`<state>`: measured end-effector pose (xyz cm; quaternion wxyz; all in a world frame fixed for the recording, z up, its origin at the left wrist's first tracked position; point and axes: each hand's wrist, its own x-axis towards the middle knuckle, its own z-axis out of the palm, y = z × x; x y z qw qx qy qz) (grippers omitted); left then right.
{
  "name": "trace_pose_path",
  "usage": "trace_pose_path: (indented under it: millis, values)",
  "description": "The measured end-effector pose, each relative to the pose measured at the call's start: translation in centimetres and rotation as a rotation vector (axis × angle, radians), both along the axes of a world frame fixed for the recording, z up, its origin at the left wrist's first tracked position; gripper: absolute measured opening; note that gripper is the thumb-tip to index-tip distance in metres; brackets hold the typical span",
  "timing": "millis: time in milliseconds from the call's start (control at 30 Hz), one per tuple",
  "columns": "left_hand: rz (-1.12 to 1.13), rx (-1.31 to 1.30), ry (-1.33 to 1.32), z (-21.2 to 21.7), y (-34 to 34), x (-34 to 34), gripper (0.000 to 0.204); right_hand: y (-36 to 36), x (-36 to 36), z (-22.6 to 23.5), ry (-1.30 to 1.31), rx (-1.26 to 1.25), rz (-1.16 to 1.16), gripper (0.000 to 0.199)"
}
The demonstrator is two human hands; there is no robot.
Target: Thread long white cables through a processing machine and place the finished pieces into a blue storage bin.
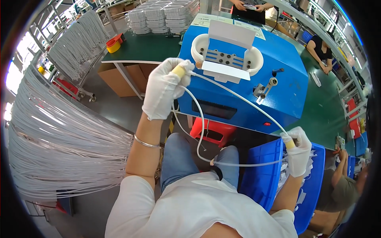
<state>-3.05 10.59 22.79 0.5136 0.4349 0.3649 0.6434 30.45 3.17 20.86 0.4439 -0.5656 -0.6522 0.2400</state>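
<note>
Both my hands wear white gloves with yellowish covers on the fingers. My left hand (164, 89) is pinched on one part of a white cable (242, 98), up in front of the blue machine (278, 59). Lower at the right, my right hand (299, 154) grips the same cable above a blue bin (260, 170). Between the hands one length runs nearly straight, while another hangs in a loop over my lap. Its ends are largely hidden by my fingers. On the machine, white panels (231, 33) surround a metal fixture (225, 58), and a small lever (273, 82) stands to its right.
Bundles of pale cables (67, 139) hang at the left. Stacked clear trays (158, 18) and a red-yellow tape dispenser (114, 43) sit on the green table (143, 49). A red stool (214, 129) stands under the machine. Other people work at the far side and right.
</note>
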Motion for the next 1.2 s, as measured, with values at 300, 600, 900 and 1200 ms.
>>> trace_pose_path:
  millis: [300, 600, 900, 1200]
  values:
    - [0.164, 0.056, 0.258, 1.1, 2.4, 0.3, 0.009, 2.7, -1.0, 1.0, -0.11, 0.366, -0.045, 0.006]
    - [0.281, 0.105, 0.453, -0.2, 2.7, 1.0, 0.008, 3.9, 3.3, 3.2, -0.139, 0.138, -0.001, 0.009]
    - [0.446, 0.202, 0.698, -0.8, 1.5, 0.8, 0.027, 13.2, 8.2, 6.3, -0.32, 0.161, -0.176, 0.013]
    - [0.373, 0.057, 0.556, -2.1, -3.0, -3.7, 0.031, 11.8, 8.4, 5.8, -0.176, 0.187, -0.227, 0.011]
